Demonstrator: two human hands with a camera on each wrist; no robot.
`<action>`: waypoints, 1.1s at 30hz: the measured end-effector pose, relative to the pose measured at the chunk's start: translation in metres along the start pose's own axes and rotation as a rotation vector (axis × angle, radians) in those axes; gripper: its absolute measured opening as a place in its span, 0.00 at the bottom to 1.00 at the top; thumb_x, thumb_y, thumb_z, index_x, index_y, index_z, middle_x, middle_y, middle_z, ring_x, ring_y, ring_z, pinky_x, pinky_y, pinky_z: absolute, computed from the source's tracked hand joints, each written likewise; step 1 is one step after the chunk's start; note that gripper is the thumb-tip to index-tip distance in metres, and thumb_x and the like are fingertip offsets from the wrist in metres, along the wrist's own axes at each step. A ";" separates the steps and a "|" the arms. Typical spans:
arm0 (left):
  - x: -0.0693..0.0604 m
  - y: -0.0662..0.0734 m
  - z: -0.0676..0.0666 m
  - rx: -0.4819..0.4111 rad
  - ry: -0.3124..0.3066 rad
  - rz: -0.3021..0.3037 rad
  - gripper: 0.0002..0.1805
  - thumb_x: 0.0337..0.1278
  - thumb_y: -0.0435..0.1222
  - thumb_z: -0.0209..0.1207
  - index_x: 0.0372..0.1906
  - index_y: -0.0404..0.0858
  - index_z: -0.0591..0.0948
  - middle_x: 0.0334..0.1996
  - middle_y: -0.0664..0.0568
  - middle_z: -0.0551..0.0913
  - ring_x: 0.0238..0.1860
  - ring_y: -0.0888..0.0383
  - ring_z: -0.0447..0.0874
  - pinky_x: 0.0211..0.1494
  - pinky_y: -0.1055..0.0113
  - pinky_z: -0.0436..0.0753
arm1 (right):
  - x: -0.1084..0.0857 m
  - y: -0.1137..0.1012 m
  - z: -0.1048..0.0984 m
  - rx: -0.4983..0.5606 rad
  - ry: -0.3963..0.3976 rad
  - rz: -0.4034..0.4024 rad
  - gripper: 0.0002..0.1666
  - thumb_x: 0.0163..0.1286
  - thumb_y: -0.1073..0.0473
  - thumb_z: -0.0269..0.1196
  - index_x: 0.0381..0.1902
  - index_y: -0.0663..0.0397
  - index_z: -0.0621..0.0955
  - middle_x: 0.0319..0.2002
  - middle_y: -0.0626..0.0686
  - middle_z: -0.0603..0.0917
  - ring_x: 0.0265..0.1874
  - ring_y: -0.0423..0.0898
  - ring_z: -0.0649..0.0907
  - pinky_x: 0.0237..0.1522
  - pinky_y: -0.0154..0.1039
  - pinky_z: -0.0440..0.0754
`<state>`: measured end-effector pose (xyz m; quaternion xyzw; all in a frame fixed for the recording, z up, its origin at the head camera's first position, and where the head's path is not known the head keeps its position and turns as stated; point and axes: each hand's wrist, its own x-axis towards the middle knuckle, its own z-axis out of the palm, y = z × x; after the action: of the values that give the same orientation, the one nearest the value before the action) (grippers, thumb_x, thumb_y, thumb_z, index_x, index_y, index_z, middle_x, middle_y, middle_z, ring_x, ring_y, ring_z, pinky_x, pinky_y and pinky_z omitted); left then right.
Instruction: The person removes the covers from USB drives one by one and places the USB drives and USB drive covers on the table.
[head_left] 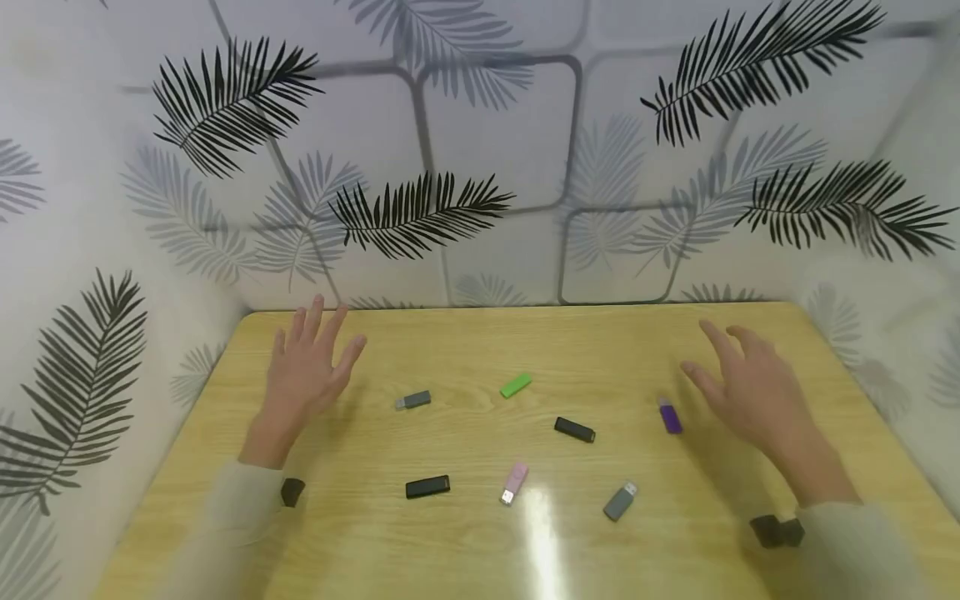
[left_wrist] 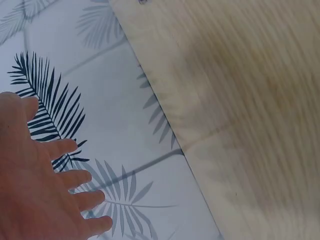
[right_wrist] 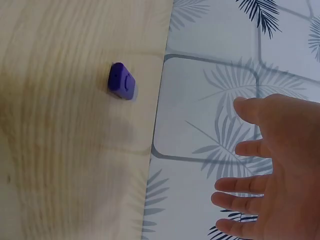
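My left hand (head_left: 303,379) hovers over the table's left side with fingers spread, holding nothing; the nearest thing is a grey USB stick (head_left: 414,400). On the right, my right hand (head_left: 757,392) is raised with loosely bent fingers and nothing in them. Just left of it lies a purple USB stick (head_left: 671,417), also seen in the right wrist view (right_wrist: 121,81). Between the hands lie a green stick (head_left: 516,385), a black USB stick (head_left: 575,430), a second black one (head_left: 427,487), a pink USB stick (head_left: 514,484) and another grey one (head_left: 620,501).
The light wooden table (head_left: 337,550) ends at a wall (head_left: 495,142) patterned with dark and grey fern leaves. Similar covering rises at the left and right. A bright reflection falls on the table's near middle.
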<state>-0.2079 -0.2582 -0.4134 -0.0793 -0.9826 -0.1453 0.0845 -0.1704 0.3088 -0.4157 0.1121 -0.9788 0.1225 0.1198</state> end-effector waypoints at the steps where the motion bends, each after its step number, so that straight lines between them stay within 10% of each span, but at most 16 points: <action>1: -0.001 0.002 0.002 -0.015 0.006 -0.001 0.41 0.79 0.62 0.36 0.82 0.40 0.57 0.82 0.36 0.45 0.80 0.33 0.40 0.75 0.29 0.43 | -0.001 -0.001 0.002 0.007 0.011 0.000 0.39 0.80 0.43 0.56 0.76 0.63 0.64 0.64 0.79 0.68 0.57 0.81 0.70 0.53 0.79 0.67; 15: -0.012 0.035 0.017 -0.261 0.132 0.026 0.31 0.81 0.51 0.47 0.77 0.38 0.65 0.75 0.33 0.62 0.71 0.29 0.62 0.69 0.31 0.64 | -0.020 -0.011 0.021 0.243 0.189 0.041 0.31 0.76 0.52 0.64 0.67 0.68 0.73 0.53 0.74 0.77 0.49 0.71 0.76 0.45 0.71 0.75; 33: -0.024 0.067 0.036 -0.689 0.159 0.026 0.25 0.78 0.42 0.55 0.72 0.38 0.72 0.69 0.40 0.72 0.64 0.37 0.74 0.61 0.36 0.76 | -0.035 -0.015 0.042 0.509 0.064 0.202 0.30 0.73 0.53 0.68 0.64 0.66 0.74 0.47 0.68 0.83 0.44 0.66 0.85 0.35 0.26 0.79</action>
<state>-0.1777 -0.1873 -0.4334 -0.1040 -0.8651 -0.4730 0.1309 -0.1424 0.2898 -0.4615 0.0363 -0.9185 0.3794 0.1059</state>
